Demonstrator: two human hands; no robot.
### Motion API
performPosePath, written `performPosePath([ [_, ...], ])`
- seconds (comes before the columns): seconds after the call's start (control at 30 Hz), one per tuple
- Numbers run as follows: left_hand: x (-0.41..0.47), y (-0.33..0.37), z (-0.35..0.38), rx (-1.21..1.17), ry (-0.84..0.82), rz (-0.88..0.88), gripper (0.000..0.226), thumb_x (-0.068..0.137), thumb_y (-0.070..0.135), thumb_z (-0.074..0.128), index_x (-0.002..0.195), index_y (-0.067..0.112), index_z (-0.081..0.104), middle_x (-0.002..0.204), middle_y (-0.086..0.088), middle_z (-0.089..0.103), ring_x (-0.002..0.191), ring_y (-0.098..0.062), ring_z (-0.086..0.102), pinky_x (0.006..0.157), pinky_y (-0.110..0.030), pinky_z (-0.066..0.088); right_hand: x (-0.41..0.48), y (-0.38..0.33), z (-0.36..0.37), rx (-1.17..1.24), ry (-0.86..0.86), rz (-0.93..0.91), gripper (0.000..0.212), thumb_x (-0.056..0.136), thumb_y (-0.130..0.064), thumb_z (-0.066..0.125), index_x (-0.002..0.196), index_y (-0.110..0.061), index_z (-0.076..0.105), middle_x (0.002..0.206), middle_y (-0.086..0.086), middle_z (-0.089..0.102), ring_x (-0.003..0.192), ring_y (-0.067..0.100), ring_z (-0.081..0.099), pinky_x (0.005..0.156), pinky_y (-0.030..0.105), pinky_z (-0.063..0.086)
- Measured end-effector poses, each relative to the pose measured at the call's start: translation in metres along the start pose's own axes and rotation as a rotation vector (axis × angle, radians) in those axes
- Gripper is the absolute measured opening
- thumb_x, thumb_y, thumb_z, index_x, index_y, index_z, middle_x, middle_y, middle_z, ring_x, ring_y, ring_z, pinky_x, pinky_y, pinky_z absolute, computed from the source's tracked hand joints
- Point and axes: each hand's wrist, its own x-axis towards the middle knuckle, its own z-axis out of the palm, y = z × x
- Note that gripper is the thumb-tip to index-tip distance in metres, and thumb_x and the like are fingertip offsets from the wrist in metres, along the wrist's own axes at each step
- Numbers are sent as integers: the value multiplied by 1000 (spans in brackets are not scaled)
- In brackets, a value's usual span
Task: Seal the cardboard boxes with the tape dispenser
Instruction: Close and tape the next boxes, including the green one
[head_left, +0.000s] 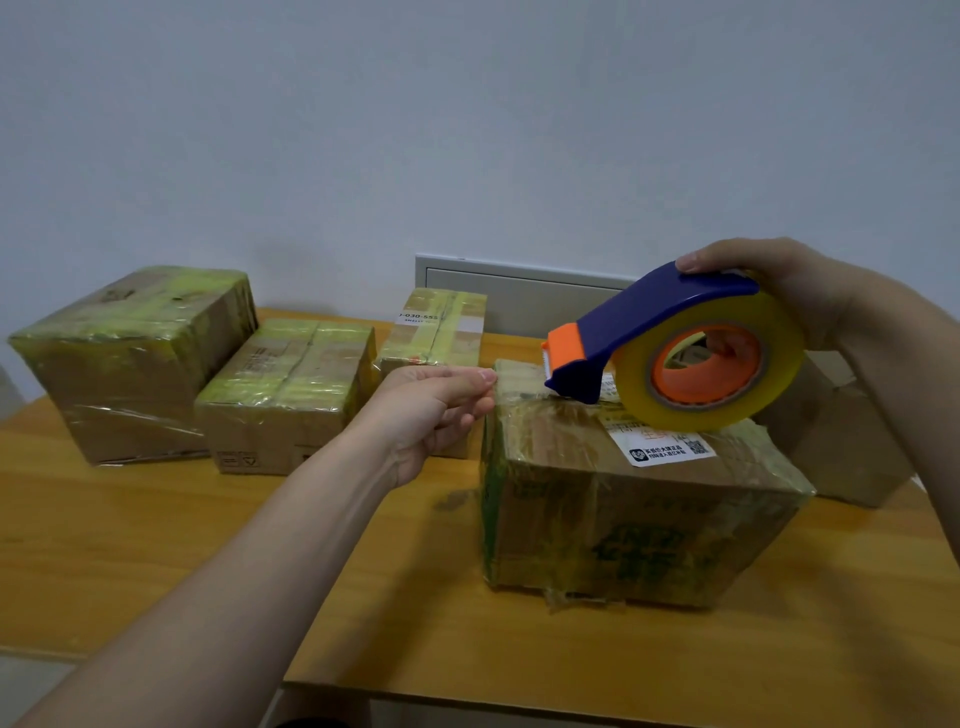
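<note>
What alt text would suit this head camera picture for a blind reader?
A right hand holds a blue tape dispenser on top of a cardboard box on a wooden table, while the left hand pinches the box's far corner. Three taped boxes sit further left.

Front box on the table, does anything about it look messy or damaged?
Yes. The tape on the front box is wrinkled and bubbled across its faces, and a crumpled loose flap of tape sticks out at its bottom front edge onto the table.
</note>
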Motion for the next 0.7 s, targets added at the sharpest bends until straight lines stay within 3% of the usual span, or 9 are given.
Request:
performPosePath([
  [0.23,5,8,11,155,-1,39,6,83,16,86,86,11,83,87,-12,80,65,-9,74,49,-16,53,-13,15,-8,169,-1,-19,30,78,-39,59,71,-20,80,69,4,73,56,16,69,53,29,59],
  [0.47,2,21,23,513,83,166,7,84,10,85,79,9,80,71,-9,77,60,-10,73,52,-18,53,-11,11,-5,43,33,16,35,73,-44,68,95,-17,74,82,10,74,66,22,70,60,35,60],
  [0.7,1,29,29,747,115,227,12,83,17,88,88,12,78,67,-4,77,59,-11,73,59,-25,57,-13,13,-1,67,42,11,29,74,-42,65,86,-19,77,80,10,74,62,21,70,54,33,60],
])
